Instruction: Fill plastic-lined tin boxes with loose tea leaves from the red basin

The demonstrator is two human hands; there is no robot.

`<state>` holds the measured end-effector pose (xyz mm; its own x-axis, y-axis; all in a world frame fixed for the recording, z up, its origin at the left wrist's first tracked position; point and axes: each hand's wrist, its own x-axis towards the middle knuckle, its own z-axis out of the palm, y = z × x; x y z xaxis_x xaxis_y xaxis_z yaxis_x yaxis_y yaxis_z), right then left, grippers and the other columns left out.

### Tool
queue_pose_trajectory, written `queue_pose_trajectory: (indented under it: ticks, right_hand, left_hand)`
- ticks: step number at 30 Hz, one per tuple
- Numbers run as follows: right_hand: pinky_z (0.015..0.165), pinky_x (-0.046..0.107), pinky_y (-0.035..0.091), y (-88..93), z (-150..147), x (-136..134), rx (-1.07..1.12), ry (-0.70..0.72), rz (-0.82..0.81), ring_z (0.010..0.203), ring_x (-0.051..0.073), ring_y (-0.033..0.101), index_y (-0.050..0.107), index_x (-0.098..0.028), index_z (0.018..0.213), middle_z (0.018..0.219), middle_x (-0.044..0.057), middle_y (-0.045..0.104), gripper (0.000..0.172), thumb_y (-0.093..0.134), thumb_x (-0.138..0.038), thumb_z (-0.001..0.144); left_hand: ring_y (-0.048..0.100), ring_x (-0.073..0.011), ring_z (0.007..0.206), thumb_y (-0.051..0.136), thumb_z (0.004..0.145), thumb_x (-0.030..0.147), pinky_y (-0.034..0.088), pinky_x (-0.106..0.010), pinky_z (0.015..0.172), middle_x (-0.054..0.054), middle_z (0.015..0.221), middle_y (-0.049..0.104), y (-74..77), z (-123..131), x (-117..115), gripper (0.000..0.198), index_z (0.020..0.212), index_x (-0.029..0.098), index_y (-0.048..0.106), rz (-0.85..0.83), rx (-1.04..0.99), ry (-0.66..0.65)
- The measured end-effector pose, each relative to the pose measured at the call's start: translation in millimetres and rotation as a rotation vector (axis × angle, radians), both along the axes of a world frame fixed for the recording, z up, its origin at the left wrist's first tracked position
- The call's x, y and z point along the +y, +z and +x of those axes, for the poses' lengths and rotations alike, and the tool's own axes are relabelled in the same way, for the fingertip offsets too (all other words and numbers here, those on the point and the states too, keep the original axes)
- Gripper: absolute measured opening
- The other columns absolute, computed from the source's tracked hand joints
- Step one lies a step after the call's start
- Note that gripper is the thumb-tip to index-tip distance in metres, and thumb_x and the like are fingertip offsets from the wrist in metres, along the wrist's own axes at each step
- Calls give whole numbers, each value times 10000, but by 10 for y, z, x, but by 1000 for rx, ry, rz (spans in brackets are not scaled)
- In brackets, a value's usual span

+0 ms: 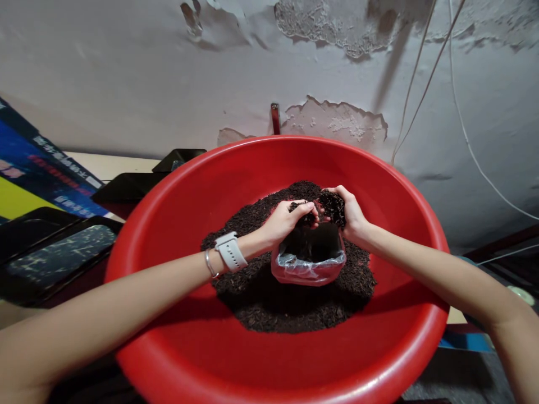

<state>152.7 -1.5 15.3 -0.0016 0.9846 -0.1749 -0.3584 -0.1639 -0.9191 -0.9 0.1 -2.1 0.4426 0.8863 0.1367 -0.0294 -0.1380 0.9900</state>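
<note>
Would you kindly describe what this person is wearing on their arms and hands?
Both arms are bare: no sleeves, no gloves. Behind the left hand sit a white smartwatch and a thin silver bangle; the right hand wears nothing.

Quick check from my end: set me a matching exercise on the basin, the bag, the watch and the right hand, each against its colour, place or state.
Things:
1. basin
2. plastic bag
3. watch
4. right hand

Matches:
A. white, strapped on a wrist
B. red, holds the pile of dark leaves
C. clear, open, standing in the pile
D. cupping dark leaves above the bag

Pairs: 1-B, 2-C, 3-A, 4-D
</note>
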Motion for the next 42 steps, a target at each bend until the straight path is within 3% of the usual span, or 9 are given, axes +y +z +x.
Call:
queue_pose_trajectory:
  ticks: [3, 8, 17, 26, 31, 35, 38, 42]
  right_hand:
    - [393, 196, 301, 48, -13, -15, 76, -57, -99, 504, 104, 497, 570, -166, 747, 578, 8, 582, 164, 486, -307, 738]
    - [390, 189, 308, 62, -21, -24, 108, -94, -98, 519, 102, 512, 567, -166, 748, 594, -1, 592, 140, 495, -285, 730]
    - [402, 202, 309, 41, -11, -19, 72, -80, -94, 509, 107, 502, 549, -175, 775, 603, -7, 570, 152, 510, -310, 717]
    - [409, 219, 312, 42, -18, -28, 60, -32, -85, 491, 111, 470, 566, -179, 747, 555, -2, 564, 175, 501, -337, 709]
    - [429, 243, 345, 22, -3, -16, 81, 12, -92, 454, 102, 428, 549, -189, 727, 571, -8, 575, 167, 521, -349, 688]
    - [436, 228, 342, 29, -13, -17, 117, -54, -100, 504, 106, 470, 549, -193, 756, 617, -7, 594, 159, 518, -335, 689]
    - [414, 215, 293, 58, -25, -38, 129, -28, -78, 514, 103, 474, 535, -193, 757, 611, -10, 574, 157, 517, -335, 693]
    - [420, 222, 319, 109, -33, -69, 151, -5, -67, 508, 104, 472, 534, -186, 737, 622, -1, 580, 144, 507, -321, 696]
  left_hand:
    - [557, -117, 587, 587, 761, 428, 443, -231, 618, 12, 613, 616, 4, -2, -2, 291, 750, 141, 637, 5, 5, 25]
    - [546, -113, 546, 579, 785, 452, 433, -224, 592, 20, 548, 605, 6, -16, 1, 326, 833, 139, 658, 40, 61, 13]
    - [599, -150, 533, 442, 832, 559, 482, -264, 603, -48, 529, 624, -2, 7, -11, 503, 601, 137, 588, -125, -20, -1]
    - [632, -173, 624, 589, 735, 390, 501, -302, 679, -53, 638, 679, -2, -4, 3, 286, 697, 115, 658, -173, -135, -38]
    - [646, -181, 748, 615, 735, 364, 495, -318, 770, -46, 785, 715, 42, -38, -28, 270, 860, 142, 702, 2, -19, -75]
    - [648, -203, 902, 617, 768, 360, 471, -328, 872, -56, 943, 731, 155, -89, -82, 247, 896, 183, 732, 339, 212, -227]
    - [636, -221, 995, 619, 768, 339, 419, -350, 971, -50, 953, 740, 262, -125, -98, 199, 859, 229, 758, 603, 364, -370]
    - [644, -222, 980, 593, 785, 362, 401, -348, 991, -43, 950, 745, 394, -172, -93, 242, 917, 249, 761, 658, 460, -322]
